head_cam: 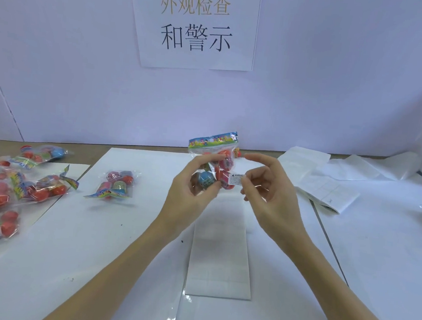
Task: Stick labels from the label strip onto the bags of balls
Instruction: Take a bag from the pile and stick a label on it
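My left hand (189, 191) grips a clear bag of balls (217, 158) and holds it upright above the table, its colourful header card at the top. Red, pink and blue balls show through the plastic. My right hand (265, 189) pinches a small white warning label (236, 179) between thumb and fingers, right against the bag's lower right side. A label strip (219, 259) of white backing paper lies flat on the table just below my hands.
One bag of balls (115, 185) lies alone left of centre. A pile of several more bags (13, 189) covers the far left. Folded label sheets (328, 191) and loose white paper (371, 167) lie at the back right. A paper sign (195, 24) hangs on the wall.
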{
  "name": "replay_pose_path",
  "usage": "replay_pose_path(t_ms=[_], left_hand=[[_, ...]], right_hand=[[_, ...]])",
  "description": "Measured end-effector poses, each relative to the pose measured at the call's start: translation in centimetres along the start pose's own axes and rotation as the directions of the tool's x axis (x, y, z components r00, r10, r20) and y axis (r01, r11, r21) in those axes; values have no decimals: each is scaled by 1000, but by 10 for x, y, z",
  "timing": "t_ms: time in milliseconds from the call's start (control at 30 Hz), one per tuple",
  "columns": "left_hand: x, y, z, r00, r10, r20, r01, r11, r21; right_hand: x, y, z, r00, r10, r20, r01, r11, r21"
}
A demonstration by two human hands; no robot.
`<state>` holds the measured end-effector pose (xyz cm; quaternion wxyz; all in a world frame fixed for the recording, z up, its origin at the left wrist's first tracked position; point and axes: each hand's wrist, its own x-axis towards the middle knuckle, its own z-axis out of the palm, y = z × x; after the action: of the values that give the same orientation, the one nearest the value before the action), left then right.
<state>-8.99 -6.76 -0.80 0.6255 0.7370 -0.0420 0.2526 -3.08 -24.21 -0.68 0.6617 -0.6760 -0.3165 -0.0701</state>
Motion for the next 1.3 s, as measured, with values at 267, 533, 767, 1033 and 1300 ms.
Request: replay_pose_path(t_ms=[267, 533, 767, 1033, 1300], left_hand=[[-4, 2, 2, 998, -36, 56, 39, 998, -49], [-3, 0, 6, 1000, -7, -3, 8, 998, 59], [-3, 4, 4, 1000, -14, 2, 14, 1000, -22], [-2, 3, 1, 999, -20, 33, 23, 996, -83], [-2, 0, 2, 995, -17, 101, 21, 999, -39]], right_hand=[[-2, 7, 0, 998, 7, 62, 0, 995, -100], [-4, 6, 1, 997, 37, 65, -25, 984, -178], [-1, 1, 5, 970, 242, 8, -235, 948, -212], [1, 4, -1, 934, 338, 118, -349, 933, 90], [0, -5, 3, 850, 486, 204, -507, 860, 60]])
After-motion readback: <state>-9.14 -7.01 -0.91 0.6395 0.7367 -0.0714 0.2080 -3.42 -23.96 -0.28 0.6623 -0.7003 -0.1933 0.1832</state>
